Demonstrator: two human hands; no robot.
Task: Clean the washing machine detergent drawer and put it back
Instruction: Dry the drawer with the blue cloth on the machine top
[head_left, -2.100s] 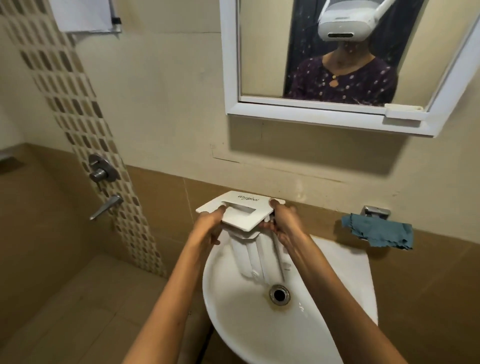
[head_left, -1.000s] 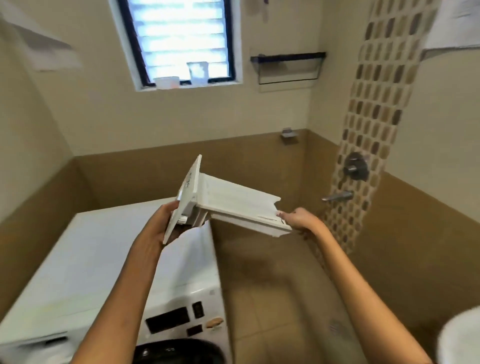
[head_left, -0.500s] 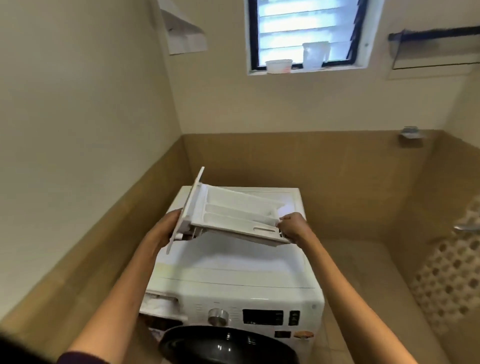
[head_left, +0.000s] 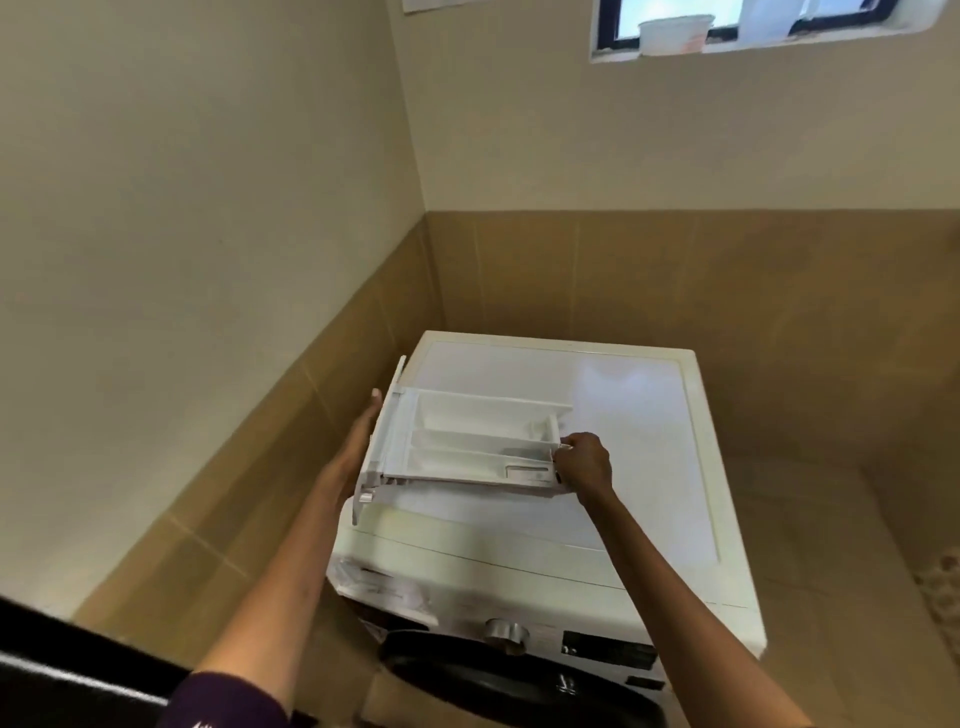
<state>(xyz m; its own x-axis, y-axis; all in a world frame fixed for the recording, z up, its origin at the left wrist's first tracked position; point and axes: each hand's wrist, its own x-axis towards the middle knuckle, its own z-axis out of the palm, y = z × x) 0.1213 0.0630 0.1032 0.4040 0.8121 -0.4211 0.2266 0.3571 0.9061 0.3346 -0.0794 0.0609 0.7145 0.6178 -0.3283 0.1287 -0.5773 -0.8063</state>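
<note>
Two bare hands hold a white detergent drawer (head_left: 467, 449) just above the top of a front-loading washing machine (head_left: 628, 395), compartments facing up. The left hand (head_left: 358, 449) lies flat against the drawer's front panel, fingers straight. The right hand (head_left: 584, 465) curls around its rear end. The drawer slot (head_left: 382, 590) gapes at the machine's front left corner, left of the silver dial (head_left: 506, 635).

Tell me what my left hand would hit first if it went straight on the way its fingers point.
Probably the brown tiled wall near the corner. The left hand, flat against the detergent drawer's front panel, points past the washing machine's left rear corner; depth is unclear.
</note>
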